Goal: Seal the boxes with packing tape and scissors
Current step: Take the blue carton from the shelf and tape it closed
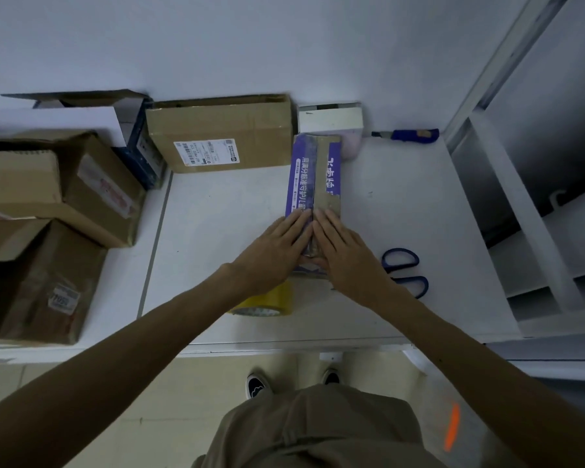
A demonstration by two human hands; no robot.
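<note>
A narrow cardboard box with purple printed flaps lies lengthwise in the middle of the white table. My left hand and my right hand lie flat side by side on its near end, fingers straight, pressing the two top flaps down along the centre seam. A roll of yellowish packing tape sits just under my left wrist, partly hidden by it. Blue-handled scissors lie on the table right of my right hand, their blades hidden behind it.
A large brown box with a shipping label stands at the back. Several cardboard boxes are stacked at the left. A small white box and a blue utility knife lie at the back right. White shelving borders the right.
</note>
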